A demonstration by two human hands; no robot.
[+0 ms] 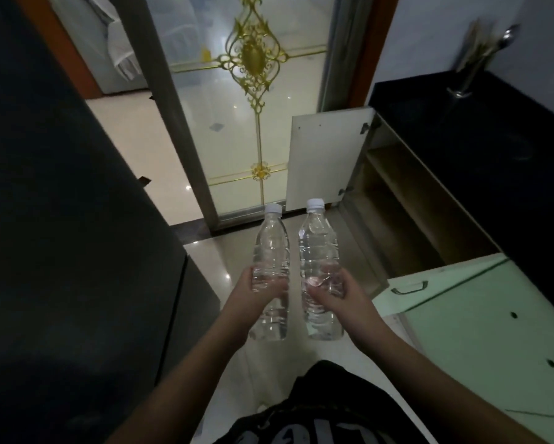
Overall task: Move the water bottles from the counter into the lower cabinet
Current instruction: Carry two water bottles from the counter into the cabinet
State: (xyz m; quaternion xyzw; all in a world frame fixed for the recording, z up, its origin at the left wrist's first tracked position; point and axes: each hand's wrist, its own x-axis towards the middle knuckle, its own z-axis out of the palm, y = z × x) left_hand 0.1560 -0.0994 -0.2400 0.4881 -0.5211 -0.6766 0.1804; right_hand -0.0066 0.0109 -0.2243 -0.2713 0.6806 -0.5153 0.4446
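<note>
We hold one water bottle in each hand, both clear of the floor and in front of the open lower cabinet (407, 216). Our left hand (253, 290) wraps the left bottle (271, 251) at mid-body; our right hand (339, 293) wraps the right bottle (319, 248) likewise, fingers curled round the ribbed wall. Both bottles appear full and capped, so we judge them moderately heavy, with thin walls that yield under pressure. We advise keeping the hold on the ribbed waist, where the smooth plastic slips least, until each base rests on the shelf
</note>
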